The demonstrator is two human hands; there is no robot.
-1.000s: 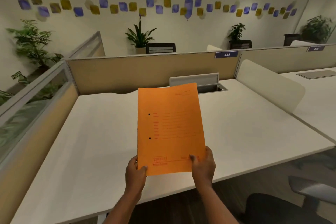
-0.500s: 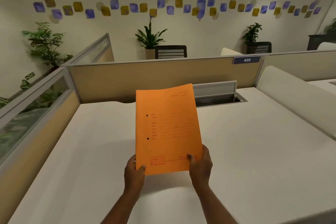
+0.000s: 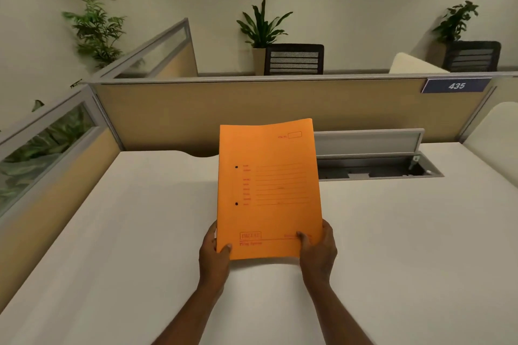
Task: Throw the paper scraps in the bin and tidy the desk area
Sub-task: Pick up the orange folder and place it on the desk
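An orange file folder (image 3: 269, 187) with red printed lines and two punched holes is held upright above the white desk (image 3: 112, 232). My left hand (image 3: 214, 255) grips its lower left corner, thumb on the front. My right hand (image 3: 318, 249) grips the lower right corner the same way. No paper scraps or bin are in view.
A tan partition (image 3: 252, 112) with a blue "435" sign (image 3: 456, 85) backs the desk. An open cable tray (image 3: 372, 165) with its raised lid sits behind the folder to the right. A glass-topped divider (image 3: 47, 143) bounds the left. Plants and black chairs stand beyond.
The view has moved in over the desk and tilted down. The folder has come lower and closer to the desk surface, still gripped by both hands.
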